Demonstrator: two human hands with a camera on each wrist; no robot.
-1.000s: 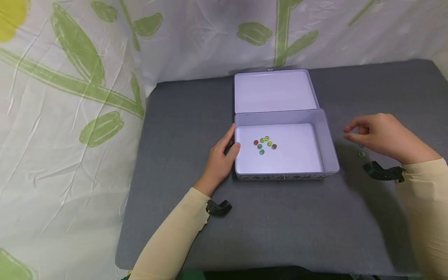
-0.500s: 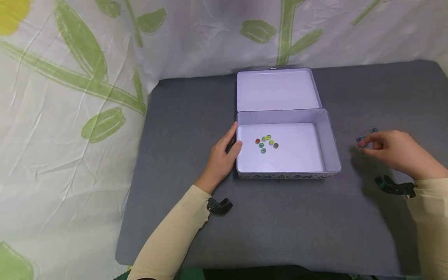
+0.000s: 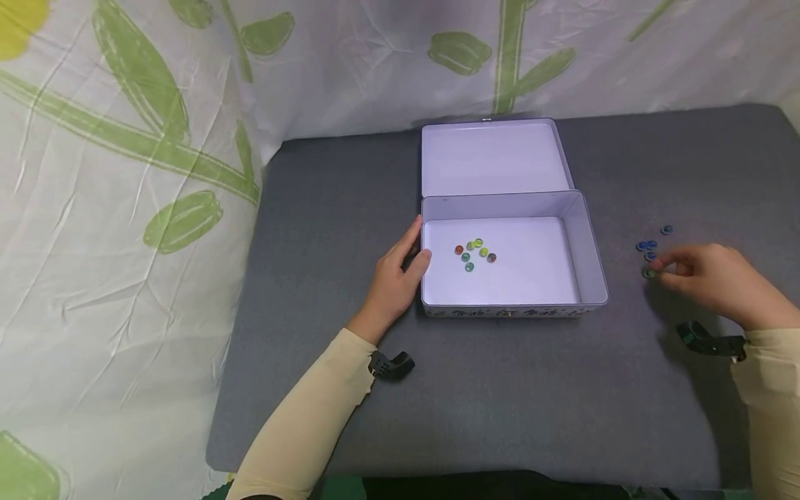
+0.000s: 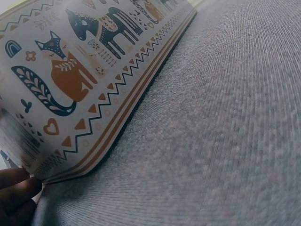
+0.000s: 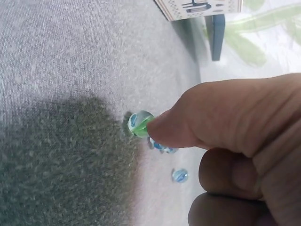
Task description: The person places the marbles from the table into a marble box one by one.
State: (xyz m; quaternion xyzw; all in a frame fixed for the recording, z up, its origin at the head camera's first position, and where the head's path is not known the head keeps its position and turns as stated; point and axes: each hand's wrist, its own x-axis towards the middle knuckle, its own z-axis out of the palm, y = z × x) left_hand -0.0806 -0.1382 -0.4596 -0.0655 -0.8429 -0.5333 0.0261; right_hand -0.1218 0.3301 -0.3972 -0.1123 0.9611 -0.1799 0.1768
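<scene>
My left hand (image 3: 390, 288) holds the left wall of an open tin box (image 3: 515, 312), its thumb over the rim and fingers along the outside. In the left wrist view, fingertips (image 4: 21, 188) lie at a corner of the box's printed side. Several glass marbles (image 3: 469, 267) lie on the box's white floor, yellow-green, teal, red and dark ones. To the right of the box, my right hand (image 3: 719, 281) pinches a green marble (image 5: 139, 123) at the tabletop. The thumb overlaps the marble in the right wrist view; the index fingertip is hidden there.
Several blue marbles (image 3: 642, 246) lie just beyond my right fingertips on the grey table (image 3: 325, 229). One blue marble (image 3: 667, 229) sits a little farther back. The hinged lid (image 3: 496, 156) lies folded back behind the box. A leaf-patterned curtain (image 3: 375, 69) borders the table.
My right hand has moved right, away from the box, and come down to the green marble. Blue marbles it had covered now show. My left hand stays on the box.
</scene>
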